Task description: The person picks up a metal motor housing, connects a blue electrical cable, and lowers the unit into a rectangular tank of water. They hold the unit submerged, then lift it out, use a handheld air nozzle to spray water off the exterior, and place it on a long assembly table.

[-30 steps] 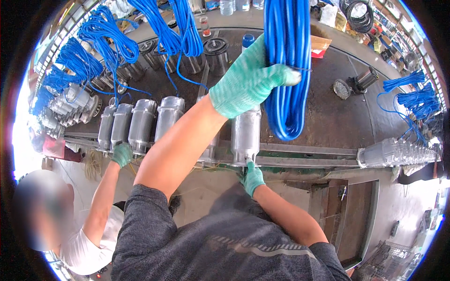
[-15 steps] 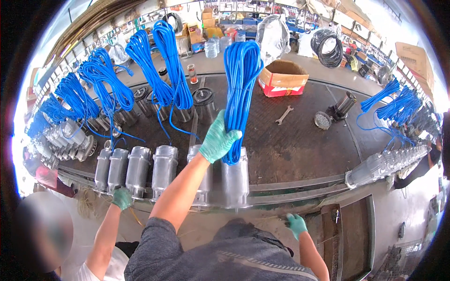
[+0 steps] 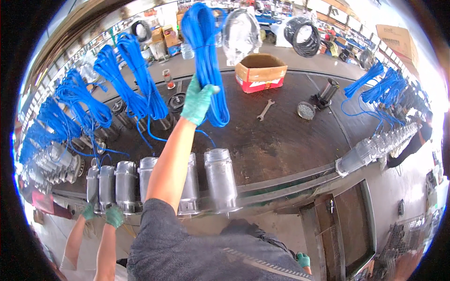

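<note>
My left hand, in a green glove, grips a long looped bundle of blue cable and holds it upright over the dark workbench. Below and beside the forearm, a row of silver metal cylinders stands along the bench's near edge; the forearm partly covers some. Behind the hand is a black-topped cylinder. A blue cable end trails down near the rightmost silver cylinder. My right hand, also gloved, hangs low beside my body, its fingers loosely extended and nothing visible in it.
More blue cable bundles rest on cylinders at the left. A co-worker's gloved hands touch cylinders at the near left. On the bench are an open-end wrench, a red-and-white carton and a round dish. Silver cylinders line the right.
My left hand has lifted the blue cable bundle up and away from the silver cylinders, moving left. My right hand has dropped lower. The co-worker's second hand has come into view.
</note>
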`<action>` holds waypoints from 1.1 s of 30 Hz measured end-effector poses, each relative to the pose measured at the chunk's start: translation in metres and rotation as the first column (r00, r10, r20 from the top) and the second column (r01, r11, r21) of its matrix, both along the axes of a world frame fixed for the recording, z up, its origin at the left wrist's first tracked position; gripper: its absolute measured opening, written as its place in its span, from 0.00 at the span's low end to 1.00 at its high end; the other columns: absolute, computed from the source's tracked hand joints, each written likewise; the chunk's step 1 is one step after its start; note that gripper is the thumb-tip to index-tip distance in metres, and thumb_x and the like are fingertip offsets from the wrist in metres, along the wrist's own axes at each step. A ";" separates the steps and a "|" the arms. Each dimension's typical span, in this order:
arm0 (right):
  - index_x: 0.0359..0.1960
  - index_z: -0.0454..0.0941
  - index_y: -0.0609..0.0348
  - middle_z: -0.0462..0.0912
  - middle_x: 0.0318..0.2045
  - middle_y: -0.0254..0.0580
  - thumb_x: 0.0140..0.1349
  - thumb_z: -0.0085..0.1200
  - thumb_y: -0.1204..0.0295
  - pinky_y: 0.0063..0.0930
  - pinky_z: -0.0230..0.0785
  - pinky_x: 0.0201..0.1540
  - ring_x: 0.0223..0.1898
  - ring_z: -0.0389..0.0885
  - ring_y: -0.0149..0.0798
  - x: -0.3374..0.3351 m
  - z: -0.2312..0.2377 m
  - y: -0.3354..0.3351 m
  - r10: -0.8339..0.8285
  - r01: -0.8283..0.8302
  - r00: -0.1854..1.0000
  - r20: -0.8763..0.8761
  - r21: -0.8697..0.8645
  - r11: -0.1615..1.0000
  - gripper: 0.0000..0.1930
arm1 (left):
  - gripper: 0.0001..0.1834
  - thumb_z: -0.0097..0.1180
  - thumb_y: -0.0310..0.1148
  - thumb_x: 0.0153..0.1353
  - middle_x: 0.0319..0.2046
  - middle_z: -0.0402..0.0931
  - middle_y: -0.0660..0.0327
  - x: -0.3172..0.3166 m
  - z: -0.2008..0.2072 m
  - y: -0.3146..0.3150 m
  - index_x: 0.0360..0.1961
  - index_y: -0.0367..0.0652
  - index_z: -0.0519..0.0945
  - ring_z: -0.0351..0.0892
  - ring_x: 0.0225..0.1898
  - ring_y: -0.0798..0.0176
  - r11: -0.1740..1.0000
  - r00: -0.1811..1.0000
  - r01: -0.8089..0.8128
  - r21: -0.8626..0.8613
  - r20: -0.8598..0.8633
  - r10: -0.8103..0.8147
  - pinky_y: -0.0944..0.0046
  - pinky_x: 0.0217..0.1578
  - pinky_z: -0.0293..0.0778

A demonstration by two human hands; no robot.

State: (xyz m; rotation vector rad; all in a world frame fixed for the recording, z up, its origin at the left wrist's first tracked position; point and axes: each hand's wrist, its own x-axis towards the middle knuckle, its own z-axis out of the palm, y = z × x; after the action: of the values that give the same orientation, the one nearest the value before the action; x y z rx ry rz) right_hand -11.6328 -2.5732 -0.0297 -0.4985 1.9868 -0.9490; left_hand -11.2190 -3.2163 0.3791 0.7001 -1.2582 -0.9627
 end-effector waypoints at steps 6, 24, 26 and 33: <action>0.28 0.79 0.60 0.81 0.22 0.43 0.66 0.54 0.65 0.37 0.72 0.24 0.22 0.79 0.37 0.021 0.015 0.061 -0.057 0.061 0.998 -0.038 0.119 0.991 0.13 | 0.25 0.61 0.32 0.58 0.42 0.81 0.63 -0.012 0.016 -0.015 0.58 0.41 0.77 0.77 0.42 0.66 1.000 0.982 0.022 0.009 0.188 -0.023 0.62 0.46 0.75; 0.45 0.80 0.59 0.84 0.28 0.49 0.70 0.56 0.64 0.34 0.76 0.36 0.29 0.82 0.36 -0.051 0.131 0.066 -0.598 0.626 0.679 -0.426 -0.090 0.775 0.12 | 0.37 0.55 0.50 0.70 0.65 0.68 0.34 -0.026 -0.097 0.015 0.66 0.27 0.66 0.70 0.64 0.38 0.672 0.431 -0.579 -0.462 0.526 0.733 0.47 0.64 0.66; 0.47 0.80 0.60 0.85 0.33 0.52 0.70 0.55 0.65 0.36 0.76 0.42 0.34 0.84 0.44 -0.100 0.116 0.102 -0.597 0.601 0.500 -0.628 -0.245 0.761 0.12 | 0.33 0.55 0.42 0.71 0.63 0.70 0.41 -0.065 -0.134 0.053 0.69 0.31 0.65 0.71 0.63 0.42 0.727 0.455 -0.558 -0.399 0.586 0.671 0.47 0.63 0.67; 0.43 0.80 0.59 0.82 0.40 0.51 0.69 0.56 0.67 0.44 0.74 0.48 0.43 0.81 0.55 -0.239 0.093 0.177 -0.498 0.555 0.289 -0.818 -0.281 0.783 0.09 | 0.14 0.54 0.39 0.70 0.44 0.80 0.52 -0.381 -0.211 0.308 0.45 0.40 0.81 0.78 0.49 0.50 0.892 0.555 0.440 -0.102 0.812 -0.180 0.52 0.53 0.72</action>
State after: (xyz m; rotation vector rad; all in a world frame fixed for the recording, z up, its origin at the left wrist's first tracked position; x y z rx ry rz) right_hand -11.8717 -2.3965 0.0633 -0.2700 3.2832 -1.1441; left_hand -11.6000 -2.9084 0.1680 0.6868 -2.3503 -0.7117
